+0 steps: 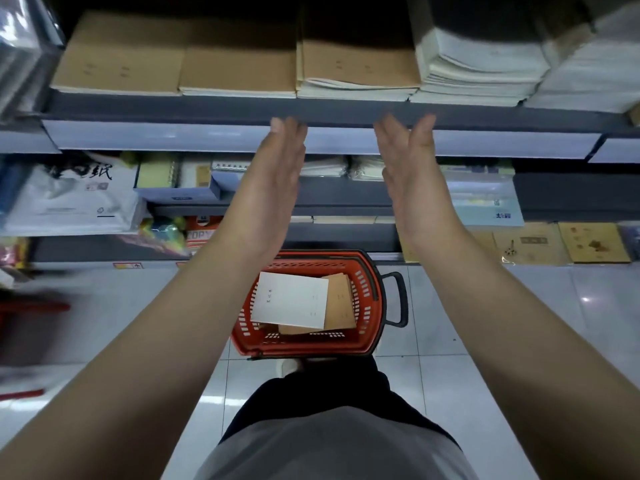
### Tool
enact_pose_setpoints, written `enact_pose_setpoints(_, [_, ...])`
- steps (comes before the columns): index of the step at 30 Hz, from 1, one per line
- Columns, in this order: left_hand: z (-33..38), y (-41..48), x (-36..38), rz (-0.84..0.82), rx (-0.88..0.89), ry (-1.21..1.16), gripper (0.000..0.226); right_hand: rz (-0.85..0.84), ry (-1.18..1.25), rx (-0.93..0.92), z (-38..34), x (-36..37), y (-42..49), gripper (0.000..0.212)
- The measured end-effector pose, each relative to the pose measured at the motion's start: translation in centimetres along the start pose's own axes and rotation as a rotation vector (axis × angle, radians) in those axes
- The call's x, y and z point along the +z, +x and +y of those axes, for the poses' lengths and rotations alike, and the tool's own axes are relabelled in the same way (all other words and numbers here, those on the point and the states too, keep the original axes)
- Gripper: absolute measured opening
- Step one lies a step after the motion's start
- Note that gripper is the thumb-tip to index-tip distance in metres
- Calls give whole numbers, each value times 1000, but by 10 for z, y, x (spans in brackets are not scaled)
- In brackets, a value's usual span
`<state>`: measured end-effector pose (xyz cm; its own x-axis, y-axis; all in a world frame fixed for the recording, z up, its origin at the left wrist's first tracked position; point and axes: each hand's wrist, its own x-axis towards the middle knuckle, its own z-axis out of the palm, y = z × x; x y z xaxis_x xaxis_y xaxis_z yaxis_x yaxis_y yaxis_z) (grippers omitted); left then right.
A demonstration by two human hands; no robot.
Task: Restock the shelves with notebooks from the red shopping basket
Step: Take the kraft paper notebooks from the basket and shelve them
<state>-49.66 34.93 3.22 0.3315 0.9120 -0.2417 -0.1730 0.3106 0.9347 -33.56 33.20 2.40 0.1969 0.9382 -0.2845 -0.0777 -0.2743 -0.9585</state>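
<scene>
Both hands reach up toward the front edge of the grey metal shelf (207, 110), palms facing each other; the left hand (277, 168) has straight fingers held flat and holds nothing; the right hand (408, 168) is likewise spread, thumb apart, holding nothing. On the shelf lie flat stacks of kraft-brown notebooks (356, 64) beside pale, softer paper stacks (478, 74). Below, on glossy white floor tiles (485, 323), stands the red shopping basket (367, 306), slotted plastic with a black handle; inside lie a white notebook (291, 299) over brown notebooks (341, 299).
</scene>
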Motion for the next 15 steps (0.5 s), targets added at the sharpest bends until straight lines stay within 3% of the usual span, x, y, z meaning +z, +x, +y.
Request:
enact_pose_setpoints(3, [-16, -1, -13, 22, -16, 43, 71, -31, 57, 44, 16, 13, 3, 68])
enact_pose_setpoints(7, [-46, -1, -28, 3, -96, 50, 60, -7, 24, 8, 49, 28, 6, 83])
enact_pose_setpoints(11, [-70, 0, -38, 25, -159, 22, 59, -83, 15, 82, 72, 36, 11, 66])
enact_pose_setpoints(15, [-95, 8, -54, 53, -198, -18, 61, -66, -58, 124, 100, 40, 22, 65])
